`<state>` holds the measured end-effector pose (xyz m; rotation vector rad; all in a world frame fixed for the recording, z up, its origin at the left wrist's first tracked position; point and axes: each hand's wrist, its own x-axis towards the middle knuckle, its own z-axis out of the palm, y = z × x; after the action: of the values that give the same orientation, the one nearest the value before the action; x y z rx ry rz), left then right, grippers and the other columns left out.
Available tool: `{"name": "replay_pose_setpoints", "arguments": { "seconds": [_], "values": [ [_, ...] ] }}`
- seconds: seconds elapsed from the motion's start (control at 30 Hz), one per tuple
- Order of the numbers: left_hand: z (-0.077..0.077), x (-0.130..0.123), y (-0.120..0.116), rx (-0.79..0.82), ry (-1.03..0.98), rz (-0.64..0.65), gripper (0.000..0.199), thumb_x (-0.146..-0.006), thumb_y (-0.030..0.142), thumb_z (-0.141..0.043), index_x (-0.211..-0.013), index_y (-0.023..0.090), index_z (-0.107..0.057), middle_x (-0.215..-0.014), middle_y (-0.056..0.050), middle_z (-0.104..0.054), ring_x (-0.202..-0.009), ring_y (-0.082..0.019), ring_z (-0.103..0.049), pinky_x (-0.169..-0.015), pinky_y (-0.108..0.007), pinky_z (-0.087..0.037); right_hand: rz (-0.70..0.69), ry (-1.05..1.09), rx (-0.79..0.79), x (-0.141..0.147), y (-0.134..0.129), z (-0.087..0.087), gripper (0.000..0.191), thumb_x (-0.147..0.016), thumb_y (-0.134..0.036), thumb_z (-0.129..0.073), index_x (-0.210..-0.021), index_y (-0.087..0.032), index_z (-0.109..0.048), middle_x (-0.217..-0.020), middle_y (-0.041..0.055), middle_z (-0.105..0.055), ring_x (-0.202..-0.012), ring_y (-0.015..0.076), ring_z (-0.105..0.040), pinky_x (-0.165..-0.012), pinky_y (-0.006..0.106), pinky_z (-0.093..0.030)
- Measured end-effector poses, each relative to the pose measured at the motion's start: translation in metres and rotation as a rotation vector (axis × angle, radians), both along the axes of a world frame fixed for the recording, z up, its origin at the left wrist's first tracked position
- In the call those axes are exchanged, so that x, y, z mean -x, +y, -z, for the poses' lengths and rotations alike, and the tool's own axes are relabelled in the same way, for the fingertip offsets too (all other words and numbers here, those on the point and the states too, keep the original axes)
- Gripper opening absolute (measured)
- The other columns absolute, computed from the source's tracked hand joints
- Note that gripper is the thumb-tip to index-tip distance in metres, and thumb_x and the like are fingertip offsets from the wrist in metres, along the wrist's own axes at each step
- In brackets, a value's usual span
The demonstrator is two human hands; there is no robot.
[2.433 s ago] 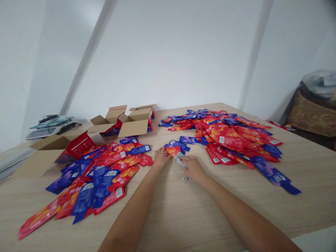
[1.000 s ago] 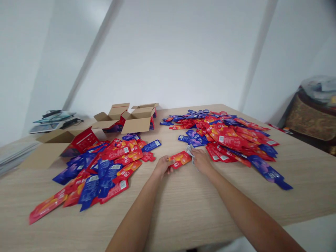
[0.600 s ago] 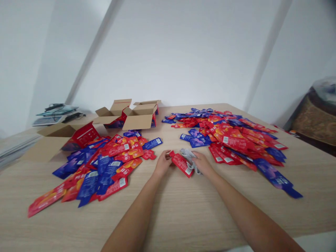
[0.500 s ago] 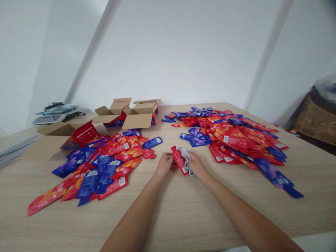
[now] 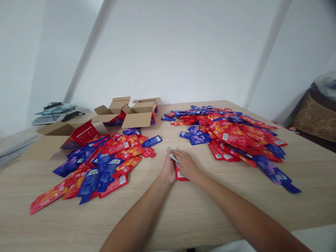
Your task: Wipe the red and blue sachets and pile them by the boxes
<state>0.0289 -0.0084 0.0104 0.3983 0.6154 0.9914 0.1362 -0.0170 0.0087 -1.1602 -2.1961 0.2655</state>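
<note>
Fingers of your left hand [image 5: 168, 171] hold the red pouch [image 5: 181, 176], right hand [image 5: 186, 164] the grey cloth [image 5: 173, 158]; uneven pressure might slip the pouch.

We see a plain white wall [image 5: 183, 52] across the upper frame, crossed by slanting grey bands [image 5: 271, 49], brighter at upper left. Below, we have a broad, pale wood-grain bench [image 5: 210, 213]; at the right edge, brown patterned upholstered furniture [image 5: 315, 115], partly cut off.

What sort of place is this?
Perhaps a small workroom or office, though I can't be sure: there's a wide table with heaps of red and blue pouches, and open boxes standing near a plain wall.
</note>
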Motion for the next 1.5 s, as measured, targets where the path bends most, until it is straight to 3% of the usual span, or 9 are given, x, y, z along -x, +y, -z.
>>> {"name": "replay_pose_setpoints", "arguments": {
  "seconds": [0.17,0.3,0.53,0.77,1.0,1.13,1.3,1.4,1.5],
  "values": [
    [0.000,-0.003,-0.004,0.017,0.128,0.000,0.013,-0.088,0.019,-0.052,-0.090,0.011,-0.062,-0.079,-0.008,-0.069,-0.068,-0.017,-0.067,-0.072,-0.028,-0.053,0.223,-0.033,0.036,-0.032,0.026,0.013,0.051,-0.076,-0.002,-0.039,-0.123,-0.009,-0.057,-0.126,0.0144,-0.058,-0.120,0.0219,-0.046,-0.105,0.036,-0.033],
    [0.005,-0.002,0.000,-0.042,0.152,-0.072,0.018,-0.091,0.020,-0.048,-0.094,0.010,-0.062,-0.081,-0.009,-0.070,-0.069,-0.017,-0.067,-0.072,-0.028,-0.053,0.281,0.230,-0.058,-0.042,0.023,0.013,0.053,-0.078,-0.004,-0.036,-0.127,-0.011,-0.053,-0.126,0.0132,-0.057,-0.120,0.0217,-0.045,-0.105,0.040,-0.033],
    [0.013,0.012,0.020,-0.041,0.086,-0.193,0.026,-0.090,0.029,-0.047,-0.101,0.012,-0.064,-0.082,-0.007,-0.070,-0.075,-0.019,-0.068,-0.073,-0.029,-0.054,-0.272,0.336,0.041,-0.001,-0.002,0.011,0.061,-0.068,-0.003,-0.042,-0.124,-0.022,-0.057,-0.135,0.0075,-0.051,-0.127,0.0205,-0.040,-0.109,0.046,-0.027],
    [0.005,0.029,0.025,-0.090,0.108,-0.337,0.037,-0.093,0.036,-0.041,-0.115,0.012,-0.059,-0.099,-0.012,-0.070,-0.087,-0.021,-0.068,-0.080,-0.032,-0.052,-0.487,0.358,0.396,-0.003,-0.006,0.003,0.052,-0.047,-0.005,-0.037,-0.077,-0.022,-0.075,-0.086,0.0009,-0.071,-0.089,0.0150,-0.062,-0.087,0.029,-0.046],
    [-0.055,0.077,0.055,-0.189,0.239,-0.539,0.042,-0.099,0.034,-0.022,-0.120,0.015,-0.052,-0.097,-0.009,-0.069,-0.089,-0.019,-0.066,-0.078,-0.033,-0.052,-0.324,0.364,0.488,-0.004,-0.012,-0.004,0.049,-0.045,-0.008,-0.034,-0.069,-0.022,-0.075,-0.071,-0.0006,-0.070,-0.073,0.0129,-0.062,-0.073,0.022,-0.048],
    [-0.085,0.106,0.078,-0.294,0.260,-0.599,0.068,-0.092,0.060,-0.001,-0.122,0.022,-0.048,-0.107,-0.007,-0.066,-0.104,-0.021,-0.060,-0.083,-0.032,-0.051,-0.246,0.384,0.478,-0.008,-0.007,-0.003,0.050,-0.046,-0.007,-0.034,-0.070,-0.022,-0.075,-0.072,-0.0003,-0.070,-0.075,0.0137,-0.063,-0.072,0.023,-0.048],
    [-0.045,0.059,0.090,-0.283,0.483,-0.379,0.064,-0.091,0.062,-0.023,-0.124,0.011,-0.043,-0.113,-0.020,-0.059,-0.103,-0.026,-0.061,-0.087,-0.038,-0.049,-0.225,0.393,0.440,-0.009,-0.003,-0.004,0.048,-0.047,-0.006,-0.035,-0.069,-0.023,-0.075,-0.070,-0.0005,-0.069,-0.073,0.0137,-0.063,-0.071,0.023,-0.048],
    [-0.017,0.010,0.104,-0.360,0.658,-0.320,0.045,-0.087,0.044,-0.051,-0.122,0.016,-0.046,-0.124,-0.016,-0.055,-0.116,-0.025,-0.053,-0.096,-0.038,-0.042,-0.222,0.360,0.443,-0.009,-0.003,-0.004,0.047,-0.048,-0.005,-0.036,-0.068,-0.023,-0.075,-0.069,-0.0013,-0.069,-0.074,0.0134,-0.063,-0.072,0.022,-0.047],
    [-0.010,-0.027,0.125,-0.530,0.802,-0.255,0.042,-0.072,0.021,-0.067,-0.113,0.020,-0.055,-0.132,-0.011,-0.051,-0.129,-0.025,-0.039,-0.104,-0.037,-0.033,-0.241,0.344,0.467,-0.008,-0.002,-0.002,0.046,-0.050,-0.005,-0.038,-0.069,-0.023,-0.075,-0.069,-0.0015,-0.070,-0.071,0.0123,-0.063,-0.069,0.020,-0.047]
  ]
}}
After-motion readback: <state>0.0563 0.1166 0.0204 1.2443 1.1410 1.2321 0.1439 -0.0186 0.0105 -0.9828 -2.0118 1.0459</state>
